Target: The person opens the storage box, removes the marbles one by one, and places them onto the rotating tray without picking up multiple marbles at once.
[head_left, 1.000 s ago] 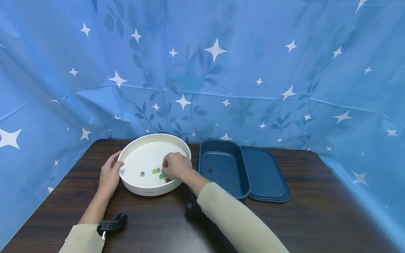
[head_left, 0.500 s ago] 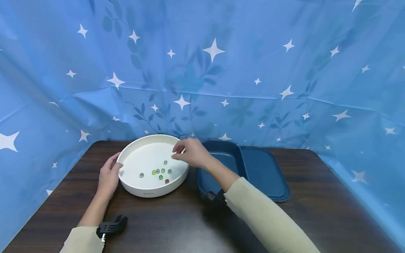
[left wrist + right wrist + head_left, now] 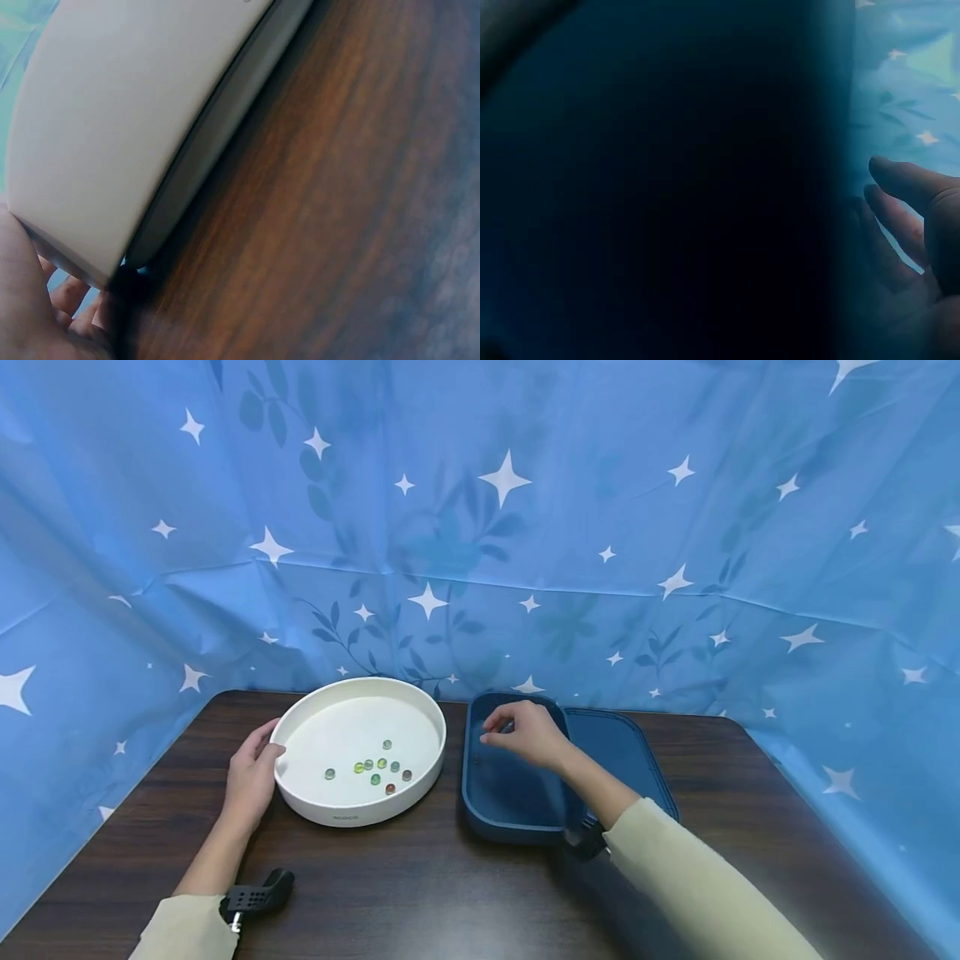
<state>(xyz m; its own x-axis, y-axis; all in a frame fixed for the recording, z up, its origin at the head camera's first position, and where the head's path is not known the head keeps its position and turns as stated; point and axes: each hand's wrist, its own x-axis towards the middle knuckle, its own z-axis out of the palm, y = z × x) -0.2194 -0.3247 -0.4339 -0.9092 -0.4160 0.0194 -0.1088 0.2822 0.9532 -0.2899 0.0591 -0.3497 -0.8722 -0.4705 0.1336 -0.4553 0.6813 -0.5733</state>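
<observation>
My left hand (image 3: 251,775) grips the left rim of a round white tray (image 3: 352,814), thumb over the edge and fingers on its outer side. In the left wrist view the tray's pale wall (image 3: 112,127) lies by that hand. Several glass marbles lie in the tray, among them a green marble (image 3: 376,779) and a reddish marble (image 3: 390,789). My right hand (image 3: 528,735) is over a dark blue bin (image 3: 517,828), its thumb and fingertips apart. Nothing shows between the fingers (image 3: 904,221) in the right wrist view. A small dark marble (image 3: 476,759) shows faintly inside the bin.
A flat blue lid (image 3: 626,743) lies right of the bin, partly behind my right forearm. Everything stands on a dark wooden table (image 3: 390,893). A blue curtain (image 3: 480,527) with white stars hangs right behind the table's back edge.
My right hand has left the white tray and moved right, over the blue bin. Another brownish marble now shows in the tray. The bin's near end has shifted left. My left hand keeps its grip.
</observation>
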